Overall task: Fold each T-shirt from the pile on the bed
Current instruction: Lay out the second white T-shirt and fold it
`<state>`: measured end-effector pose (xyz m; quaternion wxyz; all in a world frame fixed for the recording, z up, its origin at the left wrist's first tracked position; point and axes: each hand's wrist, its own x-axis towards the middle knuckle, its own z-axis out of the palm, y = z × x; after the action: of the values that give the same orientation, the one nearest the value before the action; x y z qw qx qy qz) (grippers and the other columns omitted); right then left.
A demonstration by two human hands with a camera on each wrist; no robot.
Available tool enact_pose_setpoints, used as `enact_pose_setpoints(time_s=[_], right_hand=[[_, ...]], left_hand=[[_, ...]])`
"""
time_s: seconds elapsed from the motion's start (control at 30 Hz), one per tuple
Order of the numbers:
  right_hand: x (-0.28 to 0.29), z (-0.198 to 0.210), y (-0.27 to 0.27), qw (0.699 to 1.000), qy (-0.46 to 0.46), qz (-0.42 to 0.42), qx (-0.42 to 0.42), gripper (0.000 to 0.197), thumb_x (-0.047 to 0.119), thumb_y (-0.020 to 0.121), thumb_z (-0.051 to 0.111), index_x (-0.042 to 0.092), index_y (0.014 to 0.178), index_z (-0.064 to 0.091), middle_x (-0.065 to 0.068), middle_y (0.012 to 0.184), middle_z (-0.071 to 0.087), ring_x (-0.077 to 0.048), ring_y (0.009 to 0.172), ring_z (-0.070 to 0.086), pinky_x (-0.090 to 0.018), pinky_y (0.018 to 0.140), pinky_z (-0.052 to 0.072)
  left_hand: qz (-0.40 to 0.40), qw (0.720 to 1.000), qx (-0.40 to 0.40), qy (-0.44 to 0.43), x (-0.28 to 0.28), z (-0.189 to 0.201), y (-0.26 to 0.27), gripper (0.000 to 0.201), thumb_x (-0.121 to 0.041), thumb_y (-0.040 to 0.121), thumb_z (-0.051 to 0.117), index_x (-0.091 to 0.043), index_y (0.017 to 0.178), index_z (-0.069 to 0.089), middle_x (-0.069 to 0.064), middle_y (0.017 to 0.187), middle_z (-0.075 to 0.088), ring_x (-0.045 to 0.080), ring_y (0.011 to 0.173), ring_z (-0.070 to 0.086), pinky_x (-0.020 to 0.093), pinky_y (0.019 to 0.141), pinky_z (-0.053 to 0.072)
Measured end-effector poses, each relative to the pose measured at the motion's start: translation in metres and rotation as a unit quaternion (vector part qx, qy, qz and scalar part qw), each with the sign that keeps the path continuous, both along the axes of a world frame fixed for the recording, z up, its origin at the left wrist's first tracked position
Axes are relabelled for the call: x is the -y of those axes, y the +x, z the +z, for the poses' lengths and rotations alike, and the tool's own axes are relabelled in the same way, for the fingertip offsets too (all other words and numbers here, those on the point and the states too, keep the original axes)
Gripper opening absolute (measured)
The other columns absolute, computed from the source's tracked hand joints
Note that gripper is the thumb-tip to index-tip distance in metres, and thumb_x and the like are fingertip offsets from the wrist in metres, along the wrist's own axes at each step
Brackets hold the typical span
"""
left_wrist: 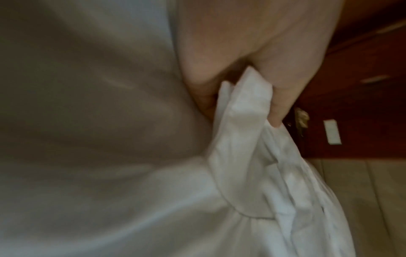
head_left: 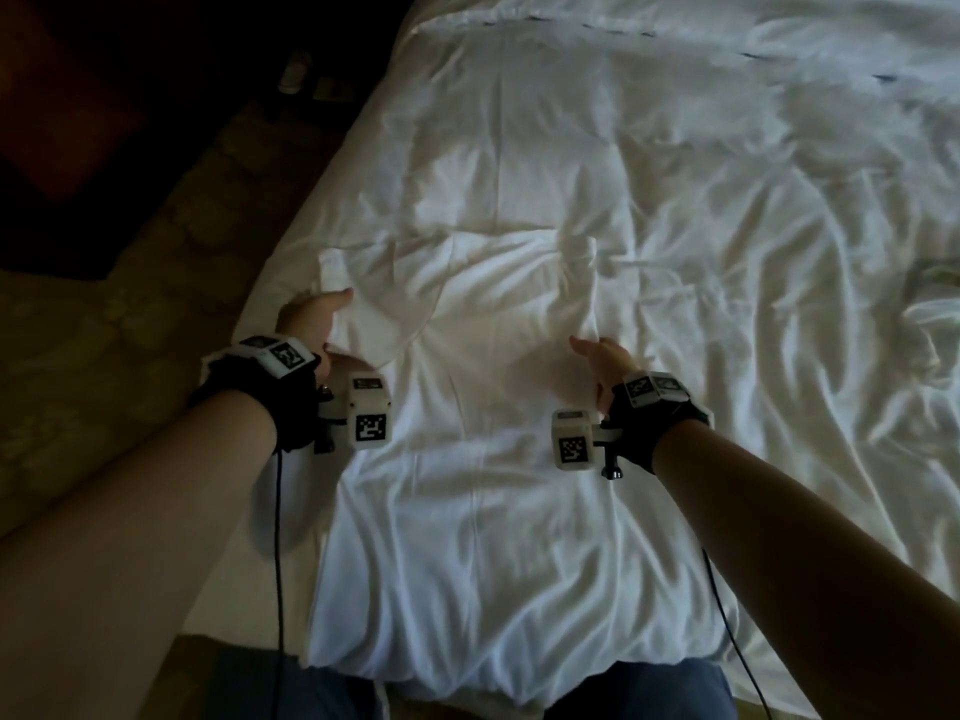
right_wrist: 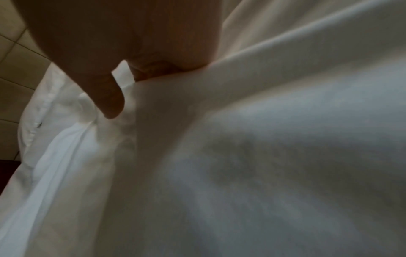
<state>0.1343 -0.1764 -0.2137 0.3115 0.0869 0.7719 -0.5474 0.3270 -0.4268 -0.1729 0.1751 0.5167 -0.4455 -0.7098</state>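
The bed [head_left: 675,148] fills most of the frame, and my white T-shirt [head_left: 483,511] lies spread at lower centre. My left hand [head_left: 317,319] pinches its sleeve [left_wrist: 243,111] at centre left; my right hand [head_left: 602,361] grasps its fabric right of centre.

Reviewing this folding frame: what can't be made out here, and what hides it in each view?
- Right hand fingers: head view, hidden by the hand's back; the right wrist view shows only the thumb on cloth.
- White T-shirt hem: head view, drops over the bed's near edge.
- T-shirt right sleeve: head view, white on white duvet, outline unclear.
- Small objects on the floor: head view, too dark.
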Motion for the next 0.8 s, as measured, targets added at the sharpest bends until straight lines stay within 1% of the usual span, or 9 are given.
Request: enact_pose_setpoints(time_s=[0.1,0.17,0.27,0.37,0.4,0.47,0.53,0.67,0.8], right_hand=[[-0.003,-0.004,-0.002,1.0,-0.023,-0.007,0.006,0.036,0.02,0.088,0.063,0.005,0.119,0.051,-0.018,0.115,0.059,-0.038,0.104,0.059,-0.055,0.092,0.048],[-0.004,-0.005,-0.001,0.999,-0.033,-0.005,0.008,0.037,0.019,0.088,0.064,0.005,0.119,0.051,-0.018,0.115,0.06,-0.039,0.104,0.059,-0.056,0.091,0.048],[-0.005,-0.006,0.001,0.999,-0.038,0.006,0.007,0.037,0.021,0.087,0.064,0.006,0.119,0.054,-0.019,0.116,0.062,-0.039,0.103,0.06,-0.057,0.091,0.048],[-0.007,-0.003,0.002,0.998,-0.054,0.01,0.016,0.04,0.021,0.089,0.062,0.005,0.124,0.051,-0.019,0.117,0.061,-0.039,0.105,0.059,-0.058,0.091,0.048],[-0.007,-0.004,0.001,0.998,-0.06,0.01,0.019,0.04,0.022,0.089,0.062,0.004,0.124,0.052,-0.02,0.117,0.061,-0.039,0.105,0.06,-0.057,0.091,0.048],[-0.005,-0.001,-0.002,0.997,-0.065,0.009,0.027,0.042,0.025,0.087,0.064,0.004,0.121,0.055,-0.019,0.115,0.063,-0.039,0.102,0.062,-0.056,0.09,0.05],[-0.001,0.0,-0.01,0.997,-0.066,0.012,0.025,0.045,0.031,0.081,0.067,0.005,0.117,0.06,-0.018,0.112,0.066,-0.038,0.098,0.064,-0.055,0.088,0.052],[0.012,-0.004,-0.038,0.998,-0.069,0.003,0.009,0.05,0.038,0.066,0.07,0.008,0.106,0.067,-0.014,0.104,0.07,-0.035,0.095,0.067,-0.053,0.088,0.052],[0.025,-0.007,-0.064,0.997,-0.077,-0.009,0.014,0.049,0.034,0.067,0.071,0.009,0.109,0.067,-0.015,0.106,0.069,-0.037,0.098,0.065,-0.056,0.09,0.05]], left_hand=[[-0.01,0.977,0.039,-0.208,-0.008,0.014,-0.021,0.045,-0.018,0.084,0.066,-0.01,0.128,0.058,0.011,0.124,0.062,0.029,0.112,0.059,0.04,0.095,0.049],[-0.091,0.948,0.047,-0.301,-0.025,0.025,-0.039,0.053,-0.032,0.08,0.066,-0.014,0.128,0.056,0.01,0.125,0.061,0.029,0.113,0.058,0.041,0.098,0.047],[-0.276,0.913,0.075,-0.292,-0.057,0.029,-0.059,0.081,-0.065,0.069,0.059,-0.026,0.139,0.045,0.014,0.13,0.057,0.032,0.116,0.057,0.039,0.094,0.051],[-0.393,0.865,0.166,-0.264,-0.074,0.018,-0.067,0.096,-0.071,0.071,0.051,-0.024,0.15,0.022,0.022,0.134,0.05,0.039,0.116,0.056,0.04,0.083,0.053],[-0.376,0.872,0.171,-0.263,-0.074,0.016,-0.068,0.092,-0.066,0.073,0.052,-0.019,0.148,0.025,0.021,0.13,0.054,0.038,0.111,0.059,0.042,0.082,0.053],[-0.263,0.923,0.126,-0.25,-0.067,0.014,-0.069,0.063,-0.046,0.084,0.057,-0.012,0.136,0.046,0.014,0.104,0.066,0.025,0.079,0.066,0.031,0.062,0.054],[-0.17,0.934,0.116,-0.292,-0.054,0.019,-0.07,0.034,-0.027,0.09,0.055,-0.009,0.118,0.06,0.007,0.081,0.066,0.015,0.058,0.06,0.024,0.05,0.046],[-0.134,0.932,0.161,-0.296,-0.022,0.018,-0.075,0.031,-0.019,0.086,0.062,-0.008,0.115,0.064,0.011,0.118,0.064,0.029,0.108,0.06,0.034,0.094,0.048],[-0.157,0.964,0.135,-0.167,-0.004,0.002,-0.084,0.03,-0.023,0.083,0.07,-0.005,0.107,0.069,0.012,0.111,0.068,0.028,0.102,0.064,0.042,0.097,0.05]])
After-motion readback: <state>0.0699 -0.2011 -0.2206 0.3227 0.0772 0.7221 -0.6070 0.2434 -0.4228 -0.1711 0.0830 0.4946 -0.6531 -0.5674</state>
